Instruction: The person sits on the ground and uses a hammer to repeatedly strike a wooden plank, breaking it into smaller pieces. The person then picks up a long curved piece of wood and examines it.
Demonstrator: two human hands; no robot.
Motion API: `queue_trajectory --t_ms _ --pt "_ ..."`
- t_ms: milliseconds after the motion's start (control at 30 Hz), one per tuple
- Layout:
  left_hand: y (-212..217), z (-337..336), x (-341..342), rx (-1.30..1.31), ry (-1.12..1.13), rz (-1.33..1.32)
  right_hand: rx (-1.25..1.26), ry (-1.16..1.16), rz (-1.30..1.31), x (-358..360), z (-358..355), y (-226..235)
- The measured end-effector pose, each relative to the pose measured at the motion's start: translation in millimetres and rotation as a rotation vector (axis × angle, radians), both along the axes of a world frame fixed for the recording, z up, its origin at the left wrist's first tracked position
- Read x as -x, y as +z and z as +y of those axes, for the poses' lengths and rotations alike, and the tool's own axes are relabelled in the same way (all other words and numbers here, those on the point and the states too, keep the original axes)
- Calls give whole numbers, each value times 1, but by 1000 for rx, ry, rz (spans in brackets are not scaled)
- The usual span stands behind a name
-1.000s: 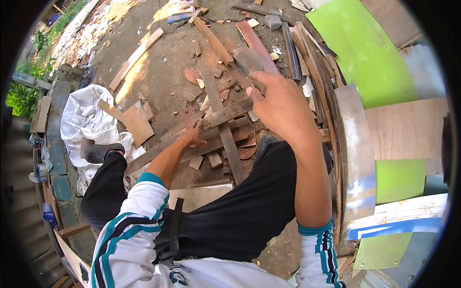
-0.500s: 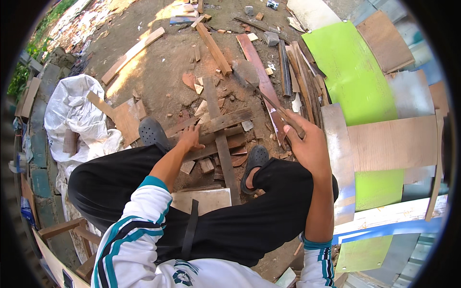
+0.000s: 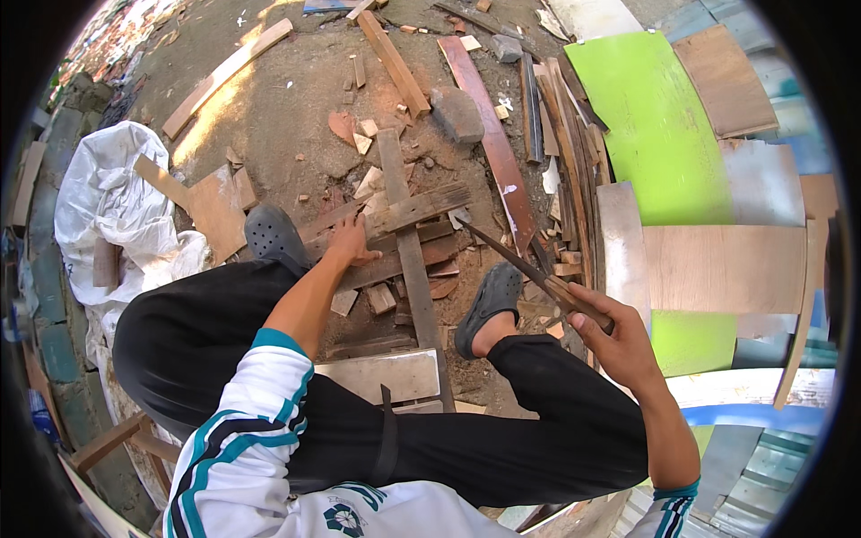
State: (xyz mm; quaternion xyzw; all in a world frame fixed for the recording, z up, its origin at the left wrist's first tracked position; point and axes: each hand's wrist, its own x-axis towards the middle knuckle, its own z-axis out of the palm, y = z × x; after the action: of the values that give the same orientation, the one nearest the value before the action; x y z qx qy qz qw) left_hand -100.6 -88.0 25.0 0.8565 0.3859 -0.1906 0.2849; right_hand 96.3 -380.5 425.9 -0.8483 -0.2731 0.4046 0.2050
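My left hand point(image 3: 348, 242) grips the left end of a short weathered wooden beam point(image 3: 421, 207), thumb on the near side and fingers over the far side. The beam lies across a long narrow plank point(image 3: 395, 170) that runs between my feet. Held out at the right in my right hand point(image 3: 610, 336) is a wooden-handled tool with a long dark tapering blade point(image 3: 502, 249). Its tip points up and left, near the beam's right end but apart from it. The blade shows nearly edge-on, so its exact kind is unclear.
Wood offcuts point(image 3: 381, 299) lie under the beam. A stone point(image 3: 457, 114) and a reddish-brown board point(image 3: 491, 134) are beyond it. A white sack point(image 3: 112, 202) stands at left; green sheet point(image 3: 646, 125) and plywood point(image 3: 726, 269) line the right. My clog-shod feet flank the beam.
My right hand has moved right and nearer to me with the bladed tool, and my right knee has swung outward. My left hand stays on the beam. The view has shifted slightly.
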Motion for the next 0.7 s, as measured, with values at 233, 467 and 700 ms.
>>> queue_trajectory --t_ms 233,467,700 --pt "7 14 -11 -22 -24 39 -80 -4 22 -11 36 -1" --pt "8 -9 -2 -169 0 -79 -303 -36 14 -12 52 -30" --pt "0 -12 -13 -138 -8 -176 -396 -256 134 18 40 -76"
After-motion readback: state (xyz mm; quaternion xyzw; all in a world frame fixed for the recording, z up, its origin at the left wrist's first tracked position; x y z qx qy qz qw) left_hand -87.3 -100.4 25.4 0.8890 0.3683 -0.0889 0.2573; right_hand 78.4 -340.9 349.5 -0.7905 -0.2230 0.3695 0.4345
